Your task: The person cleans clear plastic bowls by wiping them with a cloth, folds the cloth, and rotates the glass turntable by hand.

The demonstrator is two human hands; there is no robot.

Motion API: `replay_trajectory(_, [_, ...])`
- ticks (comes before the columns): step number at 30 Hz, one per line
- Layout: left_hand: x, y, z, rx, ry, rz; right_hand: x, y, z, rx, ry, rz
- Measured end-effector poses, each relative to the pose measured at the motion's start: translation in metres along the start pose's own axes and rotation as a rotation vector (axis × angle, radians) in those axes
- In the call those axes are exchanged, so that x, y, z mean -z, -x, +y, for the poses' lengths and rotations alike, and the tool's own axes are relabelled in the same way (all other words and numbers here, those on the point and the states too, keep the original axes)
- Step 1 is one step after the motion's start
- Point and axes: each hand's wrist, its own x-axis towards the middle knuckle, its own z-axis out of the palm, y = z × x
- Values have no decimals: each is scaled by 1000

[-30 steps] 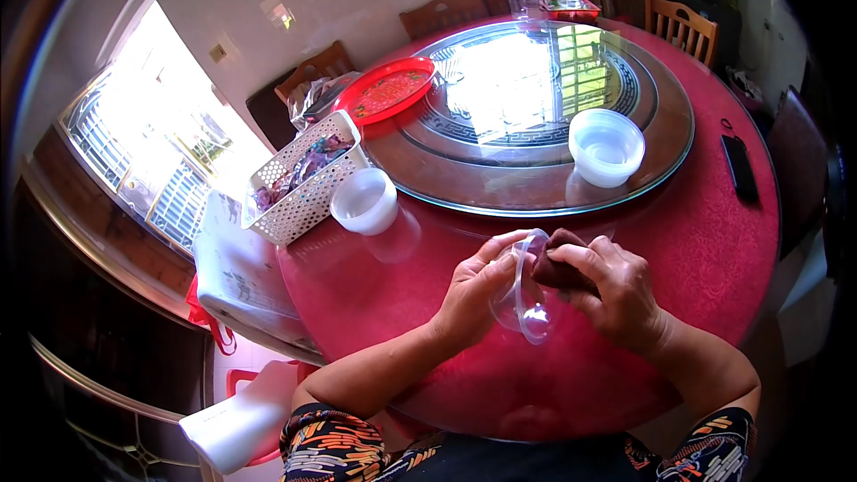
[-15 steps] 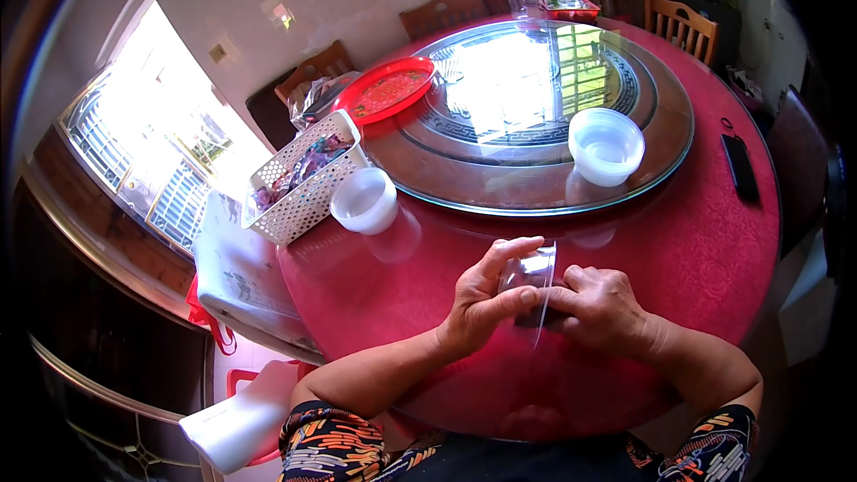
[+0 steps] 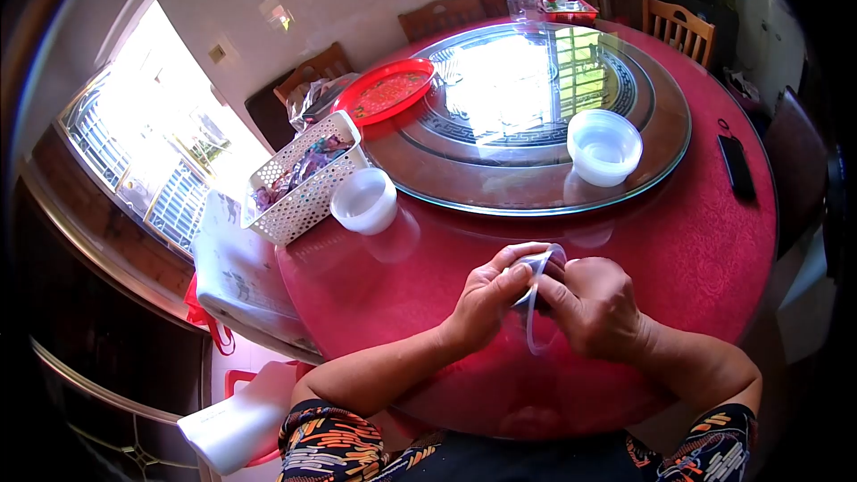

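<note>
A clear plastic bowl [image 3: 534,332] is tipped on its side between my two hands, above the red table near its front edge. My left hand [image 3: 486,299] is closed around the bowl's outer side, with the thumb near the rim. On the opening side, my right hand [image 3: 594,303] is closed with its thumb against the rim. Its other fingers are partly hidden, and whether they hold anything else I cannot make out. A stack of clear plastic bowls [image 3: 604,150] sits on the glass turntable. Another translucent bowl [image 3: 364,202] stands on the table to the left.
The round red table [image 3: 678,241] carries a large glass turntable [image 3: 500,196]. To the left are a white perforated basket [image 3: 287,219] of wrapped items and a red tray [image 3: 382,89]. A black phone [image 3: 737,168] lies at the right edge; jars [image 3: 527,2] stand at the back.
The bowl has turned in my hands, so its rim now faces more toward me. My right hand has shifted slightly along the rim. The other bowls stay put.
</note>
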Motion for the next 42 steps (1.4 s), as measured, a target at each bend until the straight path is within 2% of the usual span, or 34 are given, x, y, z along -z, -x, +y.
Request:
replay_trajectory(3, [6,5,0,-50,-131,-3,-3,3,1,-201,-266,-191])
replay_trajectory(6, [4,8,4,-91,-280,4,-7,11,6,-295,-600,-341])
replay_trajectory(7, [6,8,1,-125,-313,3,-1,8,11,-391,-881,-492])
replay_trajectory(10, [5,7,0,-222,-317,23,6,6,14,-807,-1635,-505])
replay_trajectory(12, [8,7,1,-280,-280,45,15,0,20,-847,-1806,-503])
replay_trajectory(14, [11,7,5,-308,-367,77,14,0,17,-821,-1780,-486])
replay_trajectory(17, [6,9,7,-347,-425,50,1,6,15,-578,-1525,-506])
replay_trajectory(20, [5,8,3,-407,-493,-6,-14,13,12,-249,-893,-388])
replay_trajectory(23, [5,8,2,-237,-400,-1,-12,9,2,-107,-259,-310])
replay_trajectory(26, [2,1,3,-5,-199,11,-11,9,6,-90,-79,-188])
replay_trajectory(28, [5,-5,3,80,-136,21,-14,10,12,-134,-94,-169])
replay_trajectory(35, [15,-9,-1,130,15,-33,-12,8,12,-149,-144,-157])
replay_trajectory(42, [16,-6,1,85,-68,-59,-12,7,12,-117,-112,-49])
